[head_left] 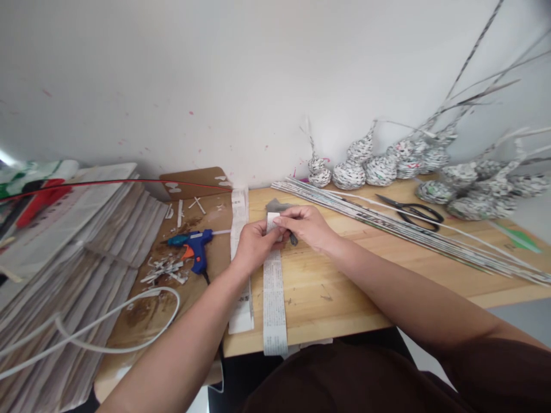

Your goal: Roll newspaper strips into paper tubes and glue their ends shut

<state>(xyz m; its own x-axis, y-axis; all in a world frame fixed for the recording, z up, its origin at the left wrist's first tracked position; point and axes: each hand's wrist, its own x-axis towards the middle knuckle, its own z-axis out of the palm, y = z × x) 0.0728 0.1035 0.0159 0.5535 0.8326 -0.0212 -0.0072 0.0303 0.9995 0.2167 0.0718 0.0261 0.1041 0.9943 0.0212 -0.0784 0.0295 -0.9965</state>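
Over the wooden table, the printed paper strip hangs past the front edge, its far end pinched between the fingers of the left hand and right hand; a small dark object by the right fingers is unclear. Just left lie more strips, then a blue glue gun.

Legible text: none. Long white newspaper strip: fine printed characters, too small to read. White newspaper strips alongside: larger dark characters, blurred. Blue-and-orange plastic glue gun: pale marking, unreadable.
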